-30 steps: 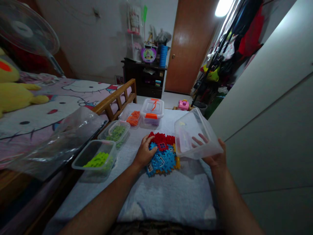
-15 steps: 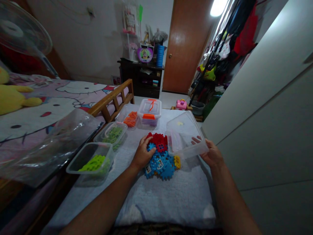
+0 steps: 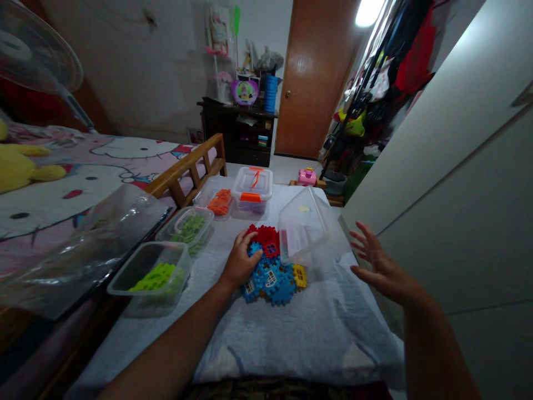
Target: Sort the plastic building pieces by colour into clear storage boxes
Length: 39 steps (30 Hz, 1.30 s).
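Observation:
A pile of interlocking toy pieces lies on the cloth-covered table, with red pieces (image 3: pixel 268 236) at the back, blue pieces (image 3: pixel 278 286) in front and a yellow piece (image 3: pixel 299 276) at the right. My left hand (image 3: pixel 241 260) rests against the pile's left side, thumb apart from the fingers, touching red and blue pieces. Just right of the pile, a clear plastic box (image 3: pixel 320 258) stands tilted on its side. Past the table's right edge, my right hand (image 3: pixel 381 264) is in the air with fingers spread, apart from the box and holding nothing.
Along the left stand open clear boxes with lime-green pieces (image 3: pixel 154 278), darker green pieces (image 3: pixel 191 228) and orange pieces (image 3: pixel 220 202). A lidded box with orange clasps (image 3: pixel 251 189) is at the back. A wooden bed rail (image 3: pixel 187 172) borders the left; a white cabinet (image 3: pixel 449 194) borders the right.
My right hand has let go of the clear box and moved right, its fingers spreading. The box stays beside the pile, and my left hand keeps its place on the pieces.

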Motion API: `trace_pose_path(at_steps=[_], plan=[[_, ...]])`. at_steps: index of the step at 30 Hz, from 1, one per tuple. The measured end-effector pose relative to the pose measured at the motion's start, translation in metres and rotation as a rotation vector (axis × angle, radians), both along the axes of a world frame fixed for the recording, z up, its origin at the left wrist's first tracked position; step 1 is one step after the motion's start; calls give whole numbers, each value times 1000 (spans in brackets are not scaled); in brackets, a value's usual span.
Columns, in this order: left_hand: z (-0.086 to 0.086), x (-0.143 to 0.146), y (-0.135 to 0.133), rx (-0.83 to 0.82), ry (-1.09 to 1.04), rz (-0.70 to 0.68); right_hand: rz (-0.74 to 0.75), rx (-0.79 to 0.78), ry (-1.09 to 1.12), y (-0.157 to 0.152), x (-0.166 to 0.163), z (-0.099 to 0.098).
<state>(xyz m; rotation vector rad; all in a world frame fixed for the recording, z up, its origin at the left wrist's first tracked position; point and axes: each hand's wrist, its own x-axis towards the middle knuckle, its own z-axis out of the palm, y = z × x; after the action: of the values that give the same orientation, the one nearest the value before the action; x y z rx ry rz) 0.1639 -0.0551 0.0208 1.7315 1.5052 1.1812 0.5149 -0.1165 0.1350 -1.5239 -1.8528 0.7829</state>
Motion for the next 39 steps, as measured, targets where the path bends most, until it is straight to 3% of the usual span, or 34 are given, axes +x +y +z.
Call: trace_pose_path(at_steps=[5, 7, 11, 15, 20, 25, 28, 31, 36, 39], plan=[[2, 1, -2, 79, 89, 20, 10, 358, -408, 2, -42, 21], [4, 1, -3, 87, 106, 20, 17, 422, -550, 5, -58, 32], [6, 1, -4, 98, 162, 43, 37, 402, -736, 12, -73, 50], [6, 1, -3, 94, 256, 58, 54, 357, -812, 13, -73, 55], [2, -2, -1, 65, 261, 82, 145, 301, -808, 13, -67, 54], [-2, -5, 3, 24, 216, 78, 114, 305, -774, 25, -47, 56], [-3, -5, 3, 15, 208, 78, 10, 340, -698, 41, -40, 45], [-4, -5, 3, 13, 203, 80, -161, 372, -620, 64, -44, 21], [-6, -7, 3, 19, 205, 90, -357, 369, -544, 96, -72, -20], [-1, -8, 2, 63, 256, 118, -431, 351, -520, 102, -95, -33]])
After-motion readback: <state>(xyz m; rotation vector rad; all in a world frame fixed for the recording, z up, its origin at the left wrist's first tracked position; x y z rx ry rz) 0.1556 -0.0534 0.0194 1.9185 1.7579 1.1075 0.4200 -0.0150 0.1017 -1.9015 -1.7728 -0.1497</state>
